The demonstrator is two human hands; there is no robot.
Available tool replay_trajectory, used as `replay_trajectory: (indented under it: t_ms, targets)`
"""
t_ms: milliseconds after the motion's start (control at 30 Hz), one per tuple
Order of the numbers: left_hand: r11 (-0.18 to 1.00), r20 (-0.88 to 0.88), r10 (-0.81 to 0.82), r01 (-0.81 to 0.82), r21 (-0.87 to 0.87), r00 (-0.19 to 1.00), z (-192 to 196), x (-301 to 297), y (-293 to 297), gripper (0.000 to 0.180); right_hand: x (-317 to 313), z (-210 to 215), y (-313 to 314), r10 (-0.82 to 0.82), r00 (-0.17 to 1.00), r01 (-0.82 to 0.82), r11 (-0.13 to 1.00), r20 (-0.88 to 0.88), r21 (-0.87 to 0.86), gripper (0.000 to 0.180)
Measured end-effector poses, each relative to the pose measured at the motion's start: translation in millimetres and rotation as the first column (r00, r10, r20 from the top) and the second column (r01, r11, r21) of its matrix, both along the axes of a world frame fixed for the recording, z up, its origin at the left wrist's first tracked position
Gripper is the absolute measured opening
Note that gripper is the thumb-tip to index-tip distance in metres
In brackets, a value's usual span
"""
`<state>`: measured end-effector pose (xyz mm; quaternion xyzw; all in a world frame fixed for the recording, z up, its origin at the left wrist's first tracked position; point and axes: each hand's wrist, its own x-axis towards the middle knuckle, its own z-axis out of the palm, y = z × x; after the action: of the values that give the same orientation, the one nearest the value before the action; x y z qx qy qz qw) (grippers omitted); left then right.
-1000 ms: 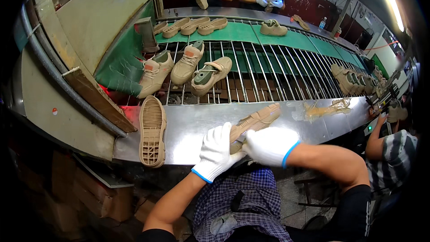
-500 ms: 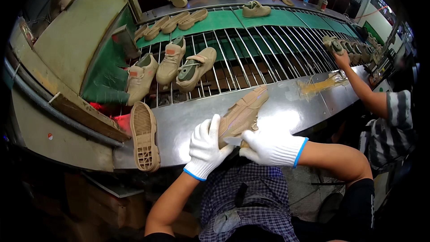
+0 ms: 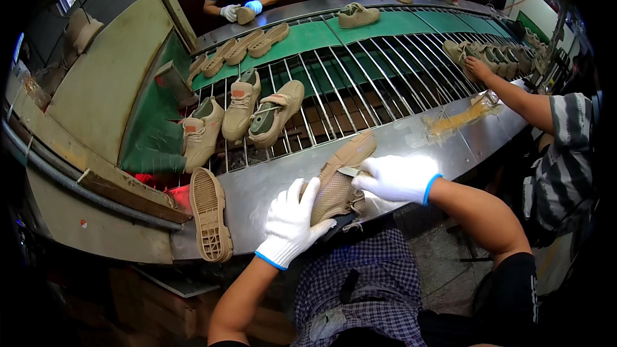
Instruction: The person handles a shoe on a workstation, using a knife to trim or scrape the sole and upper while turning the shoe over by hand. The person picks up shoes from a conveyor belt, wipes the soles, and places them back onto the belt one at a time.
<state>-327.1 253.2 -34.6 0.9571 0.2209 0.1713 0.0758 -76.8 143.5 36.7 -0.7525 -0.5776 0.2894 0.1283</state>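
Note:
In my white-gloved left hand (image 3: 290,220) a beige sneaker (image 3: 335,194) lies on its side, held by the heel end with fingers wrapped around it. Its chunky sole (image 3: 350,153) faces up and away from me, and the laces hang toward my lap. My right hand (image 3: 400,178), also gloved, is closed on a small tool. The tool's pale flat blade (image 3: 348,171) touches the line where sole meets upper; its handle is hidden in the glove. A loose beige sole (image 3: 211,215) rests on the metal edge to the left of my left hand.
Beyond the metal ledge (image 3: 257,183) runs a roller conveyor (image 3: 360,90) with three beige sneakers (image 3: 241,110) at its left. Several soles (image 3: 239,50) lie on the green belt (image 3: 308,37). To the right, a co-worker's hand (image 3: 477,68) touches a row of shoes. Two people work opposite.
The blade has moved up from near the heel to the middle of the sole edge. The sneaker has tipped. The co-worker's shoe at right has been lowered to the row.

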Motion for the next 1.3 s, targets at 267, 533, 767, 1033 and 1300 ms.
replay_trajectory:
  t_ms: [267,533,767,1033,1300]
  targets:
    - [1.0,0.024,0.016,-0.016,-0.002,1.0,-0.7,1.9,6.6,0.101,-0.3,-44.1,-3.2,-0.1,0.911,0.112,0.994,-0.4,0.006,0.047]
    - [0.999,-0.016,0.05,-0.05,-0.019,0.999,1.3,1.0,6.6,0.099,18.9,-19.2,6.3,0.183,0.77,-0.423,0.864,0.611,0.273,0.024]
    - [1.0,0.03,0.002,-0.002,0.002,1.0,-7.9,-1.5,13.8,0.084,25.9,-12.9,37.6,0.183,0.821,-0.354,0.906,0.541,0.231,0.024]
    - [0.997,0.044,0.076,-0.077,0.016,0.996,-11.5,0.4,19.5,0.074,26.0,-32.0,50.6,0.09,0.967,-0.122,0.984,0.237,0.128,0.051]
    - [0.988,0.21,0.153,-0.149,-0.033,0.966,-40.6,-11.1,17.1,0.115,-2.8,-57.0,16.8,-0.086,0.996,0.089,0.992,-0.034,0.085,0.063]
